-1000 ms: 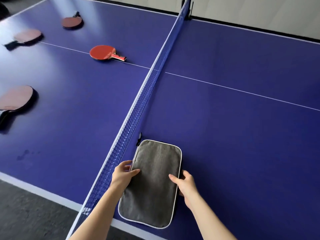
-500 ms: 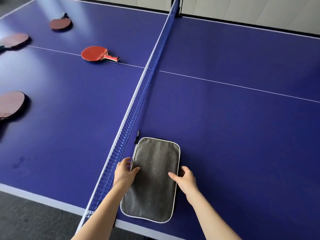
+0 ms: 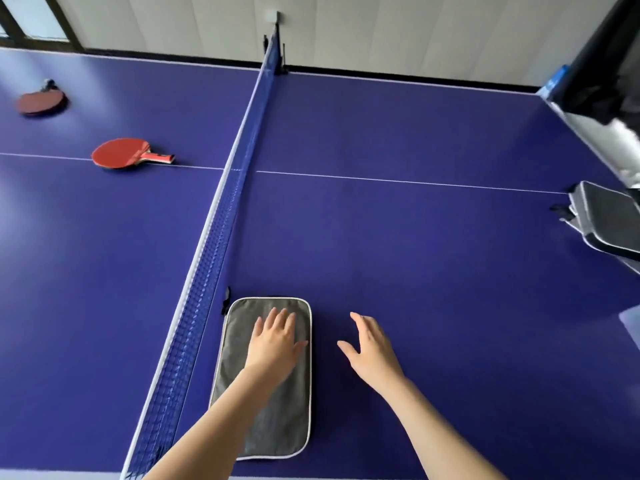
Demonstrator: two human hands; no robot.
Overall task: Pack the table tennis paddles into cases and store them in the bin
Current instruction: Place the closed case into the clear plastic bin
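Left of the net on the blue bench lie two red paddles. Just right of it, the left hand presses flat, fingers spread, on the grey paddle case; the right hand hovers beside, fingers relaxed, holding nothing.

No text, label, brand, number or sign can be read anywhere in the view. The blue item at the far right edge is too small and blurred to show any lettering.
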